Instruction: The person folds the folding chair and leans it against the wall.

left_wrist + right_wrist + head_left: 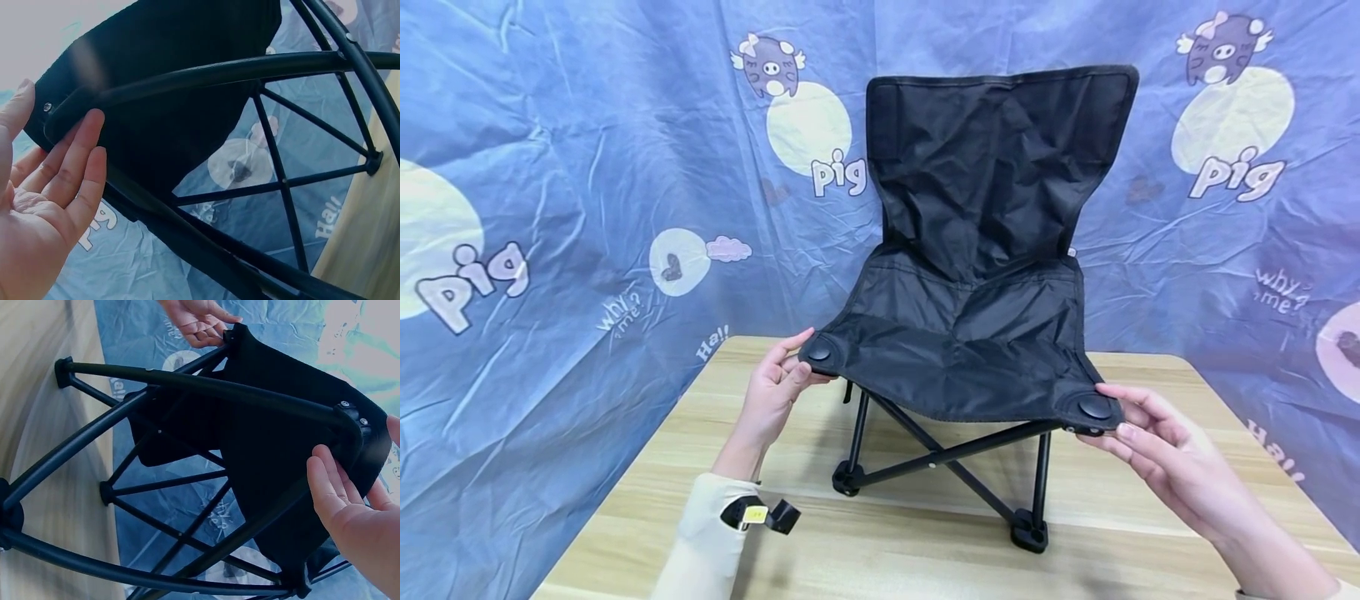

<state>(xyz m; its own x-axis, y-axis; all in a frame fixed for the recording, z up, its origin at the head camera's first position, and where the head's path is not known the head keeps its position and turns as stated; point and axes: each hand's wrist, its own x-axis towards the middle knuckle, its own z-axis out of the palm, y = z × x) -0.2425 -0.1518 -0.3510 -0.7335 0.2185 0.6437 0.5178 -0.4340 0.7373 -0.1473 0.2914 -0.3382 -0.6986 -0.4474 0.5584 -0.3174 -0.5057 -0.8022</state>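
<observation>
Left hand (775, 392) pinching the front corner of the folding chair (977, 275) nearest it, thumb above and fingers beneath the seat fabric. Right hand (1157, 450) doing likewise at the opposite front corner, fingers curled under the rim by the round cap. Between both hands, seat spread taut, backrest upright, crossed legs (947, 458) splayed and feet planted on the wooden table (1150, 550): unfolding apparently finished, perhaps only a last tug or settling left. Beyond the hands, wrinkled blue backdrop (587, 167) with pig prints. Rear legs hidden behind the seat; thumb grips unclear in both wrist views.
</observation>
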